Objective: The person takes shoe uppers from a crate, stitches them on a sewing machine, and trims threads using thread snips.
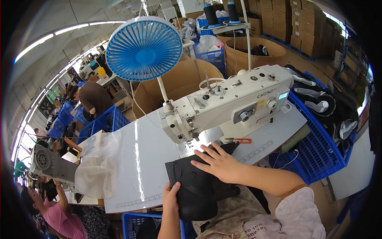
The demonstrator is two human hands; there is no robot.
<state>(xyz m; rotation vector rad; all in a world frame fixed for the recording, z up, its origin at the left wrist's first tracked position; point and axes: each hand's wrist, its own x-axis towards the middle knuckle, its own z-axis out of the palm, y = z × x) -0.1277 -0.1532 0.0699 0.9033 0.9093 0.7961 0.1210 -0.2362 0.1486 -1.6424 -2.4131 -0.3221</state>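
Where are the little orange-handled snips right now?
In the head view, the orange-handled snips lie right of centre on the white table, between the right hand and the sewing machine.

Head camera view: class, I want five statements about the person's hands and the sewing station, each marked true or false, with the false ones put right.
1. The left hand holds the black piece by its edge. True.
2. The right hand is holding the orange-handled snips. False: it lies spread over the black piece, and the snips lie on the white table.
3. The fan has a blue front. True.
4. Both thread spools are wound with white thread. False: the thread is dark.
5. A filled blue crate stands to the right of the sewing machine. True.
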